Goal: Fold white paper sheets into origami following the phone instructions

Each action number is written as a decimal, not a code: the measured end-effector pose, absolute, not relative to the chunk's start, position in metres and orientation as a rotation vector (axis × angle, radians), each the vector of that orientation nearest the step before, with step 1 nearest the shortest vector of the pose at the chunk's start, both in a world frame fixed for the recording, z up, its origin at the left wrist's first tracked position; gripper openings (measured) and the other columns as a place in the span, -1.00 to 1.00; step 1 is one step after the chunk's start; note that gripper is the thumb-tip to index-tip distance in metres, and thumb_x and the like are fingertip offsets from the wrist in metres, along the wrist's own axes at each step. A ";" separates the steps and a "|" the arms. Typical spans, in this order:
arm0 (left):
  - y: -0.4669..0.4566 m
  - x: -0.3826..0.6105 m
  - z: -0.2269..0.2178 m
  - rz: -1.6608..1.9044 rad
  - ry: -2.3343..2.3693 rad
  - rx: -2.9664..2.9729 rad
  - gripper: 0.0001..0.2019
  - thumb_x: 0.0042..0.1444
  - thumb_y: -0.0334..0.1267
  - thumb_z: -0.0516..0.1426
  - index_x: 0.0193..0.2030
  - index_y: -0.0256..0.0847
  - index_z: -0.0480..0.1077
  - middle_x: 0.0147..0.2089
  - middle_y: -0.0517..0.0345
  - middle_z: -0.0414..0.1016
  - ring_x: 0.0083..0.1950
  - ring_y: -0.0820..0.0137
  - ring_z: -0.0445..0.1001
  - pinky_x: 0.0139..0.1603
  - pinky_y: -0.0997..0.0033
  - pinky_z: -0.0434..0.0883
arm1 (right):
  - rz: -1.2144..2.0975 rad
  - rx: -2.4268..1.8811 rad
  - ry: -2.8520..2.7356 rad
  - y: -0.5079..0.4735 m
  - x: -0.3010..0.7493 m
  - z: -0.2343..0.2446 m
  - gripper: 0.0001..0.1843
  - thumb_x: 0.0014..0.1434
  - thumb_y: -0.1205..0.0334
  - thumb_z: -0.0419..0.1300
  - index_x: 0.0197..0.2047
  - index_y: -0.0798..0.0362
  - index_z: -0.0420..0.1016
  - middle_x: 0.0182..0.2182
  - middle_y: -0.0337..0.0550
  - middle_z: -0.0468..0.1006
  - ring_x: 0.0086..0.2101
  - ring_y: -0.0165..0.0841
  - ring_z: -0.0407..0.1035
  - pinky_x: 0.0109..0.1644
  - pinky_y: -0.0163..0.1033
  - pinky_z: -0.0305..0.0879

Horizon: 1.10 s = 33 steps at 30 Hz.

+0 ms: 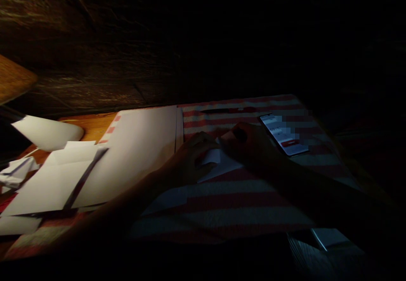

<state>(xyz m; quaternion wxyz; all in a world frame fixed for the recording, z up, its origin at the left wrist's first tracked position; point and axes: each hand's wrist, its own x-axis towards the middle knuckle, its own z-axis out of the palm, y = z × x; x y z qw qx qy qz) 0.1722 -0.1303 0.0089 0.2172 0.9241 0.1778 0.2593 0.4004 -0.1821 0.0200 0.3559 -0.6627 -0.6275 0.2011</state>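
Note:
In the dim middle of the striped cloth, my left hand [193, 158] curls its fingers over a piece of white paper [218, 169]. My right hand [250, 143] pinches the upper edge of that paper, thumb and forefinger bent together. Part of the paper stands up between the hands, so it looks folded. The fingers cover much of it, and shadow blurs its exact shape. To the left of my left hand lies a stack of large white sheets [139, 145]. Another pale sheet [168, 198] shows faintly below my left wrist.
The striped cloth [222, 205] covers the table. A lit phone [279, 133] lies right of my right hand. A thin dark object [218, 111] lies behind both hands. At left are a creased sheet [57, 175], crumpled paper [19, 171] and a white cone-shaped object [47, 133].

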 end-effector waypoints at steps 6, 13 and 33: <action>-0.130 0.170 0.012 0.711 0.463 2.571 -0.79 0.27 -0.30 0.23 0.04 -0.23 0.47 0.09 -0.08 0.48 0.14 0.18 0.49 0.13 0.09 0.50 | 0.475 -1.318 -1.935 -0.175 0.408 0.009 -0.91 0.12 0.26 0.31 -0.37 0.06 0.49 -0.38 -0.18 0.54 -0.42 -0.41 0.35 -0.35 -0.30 0.18; -0.126 0.167 0.010 0.708 0.520 2.536 -0.75 0.32 -0.45 0.08 -0.01 -0.16 0.54 0.06 -0.03 0.43 0.08 0.27 0.50 0.05 0.19 0.50 | 0.373 -1.198 -2.073 -0.171 0.412 0.002 -0.87 0.11 0.36 0.29 -0.22 0.07 0.51 -0.32 -0.16 0.54 -0.36 -0.38 0.37 -0.27 -0.29 0.21; -0.114 0.165 0.011 0.782 1.077 2.369 -0.90 0.13 -0.37 0.26 -0.20 -0.21 0.47 -0.38 0.22 0.55 -0.38 0.42 0.48 -0.35 0.45 0.37 | 0.551 -1.386 -1.829 -0.177 0.406 0.005 -0.67 0.29 0.01 0.21 -0.38 -0.01 0.24 -0.51 -0.30 0.37 -0.51 -0.46 0.17 -0.44 -0.30 0.01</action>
